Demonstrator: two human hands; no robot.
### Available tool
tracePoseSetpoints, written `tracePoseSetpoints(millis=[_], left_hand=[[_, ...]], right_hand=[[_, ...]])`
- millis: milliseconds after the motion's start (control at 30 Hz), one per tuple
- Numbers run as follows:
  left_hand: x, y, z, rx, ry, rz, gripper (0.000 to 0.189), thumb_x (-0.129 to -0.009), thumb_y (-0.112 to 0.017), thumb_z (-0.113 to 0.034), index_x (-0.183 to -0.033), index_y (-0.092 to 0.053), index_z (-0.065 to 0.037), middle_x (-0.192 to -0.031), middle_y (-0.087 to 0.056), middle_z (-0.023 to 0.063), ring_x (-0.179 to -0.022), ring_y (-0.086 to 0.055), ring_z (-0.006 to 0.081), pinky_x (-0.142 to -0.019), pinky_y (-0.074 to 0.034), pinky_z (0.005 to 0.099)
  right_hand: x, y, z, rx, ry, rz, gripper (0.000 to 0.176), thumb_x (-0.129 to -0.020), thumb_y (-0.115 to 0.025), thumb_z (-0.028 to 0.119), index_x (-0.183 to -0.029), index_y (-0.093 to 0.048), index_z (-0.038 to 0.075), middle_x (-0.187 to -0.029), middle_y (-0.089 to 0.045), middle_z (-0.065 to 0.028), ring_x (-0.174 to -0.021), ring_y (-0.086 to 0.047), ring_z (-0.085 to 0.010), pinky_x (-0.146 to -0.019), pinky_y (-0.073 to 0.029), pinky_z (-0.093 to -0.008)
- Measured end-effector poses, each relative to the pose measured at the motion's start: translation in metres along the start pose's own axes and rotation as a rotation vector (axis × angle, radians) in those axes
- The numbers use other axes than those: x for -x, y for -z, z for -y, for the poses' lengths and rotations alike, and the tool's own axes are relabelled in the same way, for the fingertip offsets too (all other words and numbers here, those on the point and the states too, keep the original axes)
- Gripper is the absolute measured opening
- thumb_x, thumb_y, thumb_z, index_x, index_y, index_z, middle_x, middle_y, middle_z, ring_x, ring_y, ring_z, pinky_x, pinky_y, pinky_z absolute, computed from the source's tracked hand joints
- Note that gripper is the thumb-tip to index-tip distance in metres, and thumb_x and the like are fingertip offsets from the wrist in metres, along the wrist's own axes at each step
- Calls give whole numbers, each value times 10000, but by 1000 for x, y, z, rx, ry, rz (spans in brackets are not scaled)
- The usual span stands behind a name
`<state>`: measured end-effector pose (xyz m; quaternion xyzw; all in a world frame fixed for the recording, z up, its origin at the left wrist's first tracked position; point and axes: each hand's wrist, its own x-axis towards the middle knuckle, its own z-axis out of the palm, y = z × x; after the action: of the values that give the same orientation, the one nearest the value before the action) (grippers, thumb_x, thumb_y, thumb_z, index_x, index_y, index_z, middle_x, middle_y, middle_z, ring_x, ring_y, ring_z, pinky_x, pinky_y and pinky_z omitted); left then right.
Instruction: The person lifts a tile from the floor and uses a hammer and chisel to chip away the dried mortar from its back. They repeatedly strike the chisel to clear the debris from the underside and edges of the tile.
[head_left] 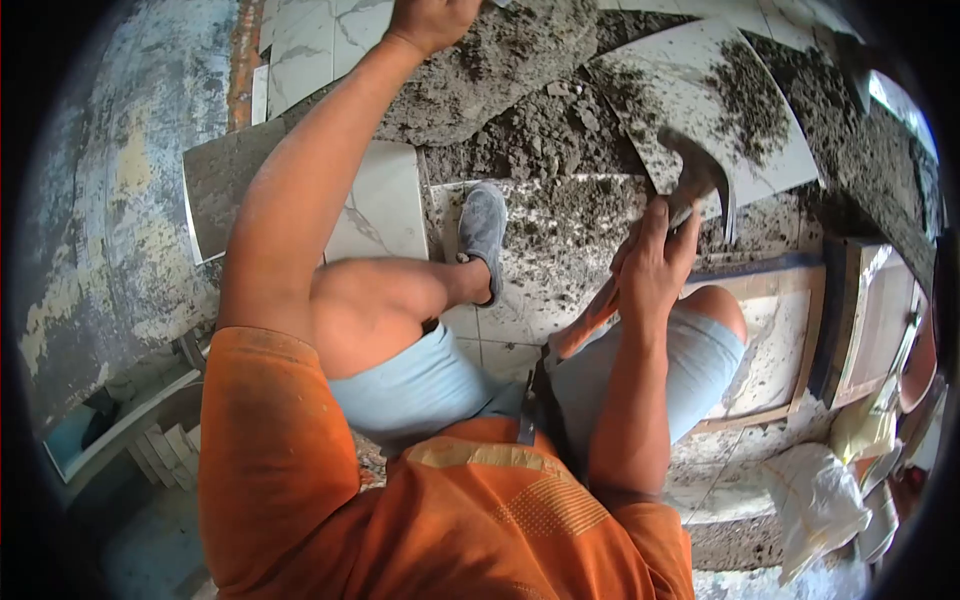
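My right hand (652, 262) is wrapped round the handle of a claw hammer (696, 178), whose metal head points up and away from me beside my right knee. My left hand (432, 24) reaches forward to the top edge of the view, over a bed of grey mortar (490, 75). Its fingers are curled and partly cut off by the frame; a small pale piece shows beside them, too little to name. Beyond the hammer lies a white marbled tile (710, 100), set askew and strewn with mortar crumbs.
Loose mortar (550, 135) lies between the mortar bed and the askew tile. Marbled tiles (375, 205) cover floor near my shoe (482, 235). A wooden frame (812, 330) stands at right, with a white sack (818, 500) below. A peeling painted wall (125, 150) runs along the left.
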<state>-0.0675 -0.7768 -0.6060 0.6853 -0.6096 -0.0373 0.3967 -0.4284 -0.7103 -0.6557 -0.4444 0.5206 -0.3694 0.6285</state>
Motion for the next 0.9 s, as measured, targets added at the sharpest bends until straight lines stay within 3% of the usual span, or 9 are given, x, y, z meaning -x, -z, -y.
tracePoseSetpoints(millis=[133, 333, 367, 400, 533, 567, 600, 767, 900], left_hand=[[-9, 0, -4, 57, 31, 70, 407, -1026, -592, -373, -897, -697, -2, -770, -704, 117, -735, -673, 240, -670, -511, 385], [-13, 10, -20, -48, 53, 135, 395, -995, -603, -344, -778, -619, -13, -673, -625, 152, -608, -591, 285, -611, -461, 432], [-10, 8, -21, 40, -15, 97, 264, -930, -652, -255, -820, -626, -16, -722, -630, 188, -687, -612, 366, -656, -477, 459], [-4, 4, -22, 44, -11, 75, 264, -930, -652, -255, -820, -626, -16, -722, -630, 188, -687, -612, 366, -656, -477, 459], [17, 0, -17, -482, -103, 268, 235, -814, -724, -364, -912, -710, -151, -927, -616, 63, -964, -622, 263, -693, -601, 437], [24, 0, -11, -475, -156, 220, 289, -877, -664, -442, -847, -708, -158, -974, -600, 66, -1079, -545, 238, -685, -608, 427], [30, -1, -9, -476, -253, 94, 370, -928, -624, -426, -732, -681, -117, -903, -591, 70, -974, -545, 236, -592, -597, 338], [55, -19, -12, -456, -339, -6, 250, -918, -662, -211, -714, -683, -67, -1097, -666, 100, -1065, -541, 250, -723, -615, 375], [64, -19, -30, -384, -311, -85, 251, -929, -636, -170, -705, -672, -63, -1180, -643, 94, -1142, -545, 270, -773, -611, 392]], right_hand=[[13, -25, 13, -156, -85, 63, 167, -1095, -526, 243, -1160, -511, 90, -685, -473, 18, -455, -411, -60, -385, -360, -226], [29, -57, 15, -109, -115, 202, 130, -1060, -552, 150, -1165, -509, 86, -691, -492, 16, -444, -423, -61, -381, -356, -230], [32, -55, 1, 1, -77, 206, 136, -1051, -555, 133, -1170, -509, 85, -694, -495, 17, -442, -422, -60, -380, -355, -233], [33, -51, -15, 115, -40, 214, 145, -1042, -557, 116, -1175, -509, 83, -697, -499, 19, -439, -422, -58, -379, -355, -237], [42, -50, -44, 144, -80, 200, 191, -1019, -576, 98, -1196, -510, 77, -704, -491, 24, -458, -431, -57, -389, -366, -240], [45, -54, -36, 148, -108, 192, 187, -1015, -577, 97, -1189, -511, 77, -705, -490, 25, -461, -432, -58, -391, -368, -240], [49, -58, -27, 151, -138, 178, 184, -1011, -578, 96, -1181, -512, 77, -705, -489, 25, -464, -432, -59, -393, -370, -239], [37, -74, 19, 149, 7, 67, 265, -995, -539, 37, -1252, -477, 45, -761, -560, -29, -478, -497, -91, -408, -406, -241], [22, -88, 86, 243, 230, 87, 315, -1025, -579, 100, -1315, -456, 78, -1025, -730, -142, -442, -494, -69, -367, -386, -217]])
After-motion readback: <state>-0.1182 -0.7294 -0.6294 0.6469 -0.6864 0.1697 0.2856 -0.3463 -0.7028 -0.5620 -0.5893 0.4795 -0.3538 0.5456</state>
